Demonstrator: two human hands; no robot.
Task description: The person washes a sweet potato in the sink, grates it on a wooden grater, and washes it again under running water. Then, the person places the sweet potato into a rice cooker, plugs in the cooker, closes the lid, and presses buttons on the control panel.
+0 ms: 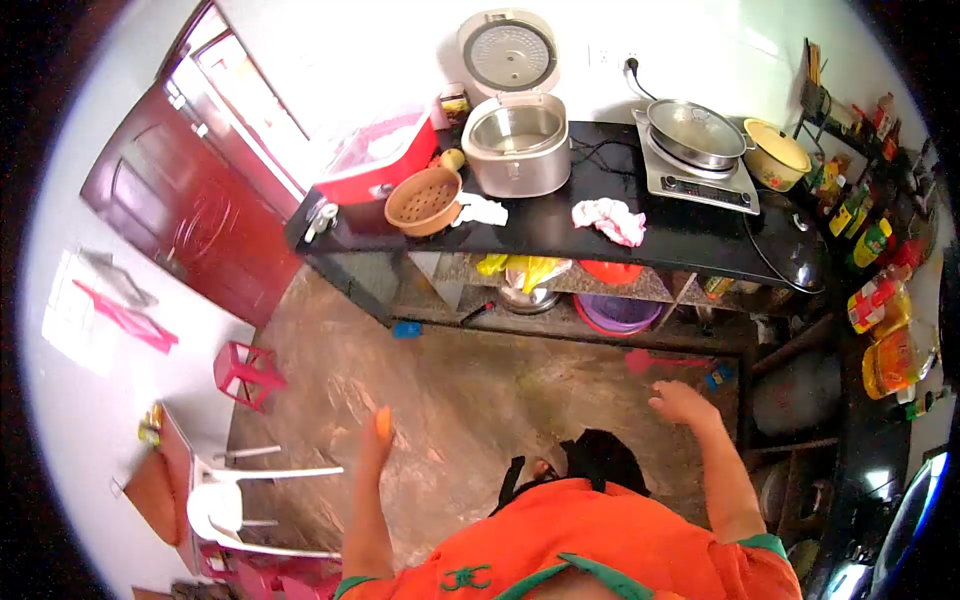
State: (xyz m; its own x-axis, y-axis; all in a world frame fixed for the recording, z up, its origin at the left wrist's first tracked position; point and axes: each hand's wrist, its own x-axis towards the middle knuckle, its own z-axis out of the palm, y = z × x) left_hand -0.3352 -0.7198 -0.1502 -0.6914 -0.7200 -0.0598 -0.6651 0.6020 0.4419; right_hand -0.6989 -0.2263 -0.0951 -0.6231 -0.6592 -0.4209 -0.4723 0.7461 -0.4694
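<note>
My left hand [375, 436] hangs over the brown floor, seen narrow and edge-on. A bright orange patch [383, 421] shows at its fingers; whether that is a held object or light on the skin, I cannot tell. On the other side, my right hand [682, 402] is held out in front of the counter's lower shelf, fingers loosely bent and nothing visible in them. Neither hand touches the black counter [540, 228]. On it stand a rice cooker [520, 172] with its lid raised, a brown colander [424, 202] and a crumpled pink-and-white cloth [610, 220].
A covered pan [697, 134] sits on an induction cooker [700, 185], beside a yellow lidded pot [776, 155]. A red basin [372, 165] stands at the counter's left. Purple basin [618, 312] below. White chair [215, 508] and pink stool [246, 375] stand left; bottles [870, 243] line the right.
</note>
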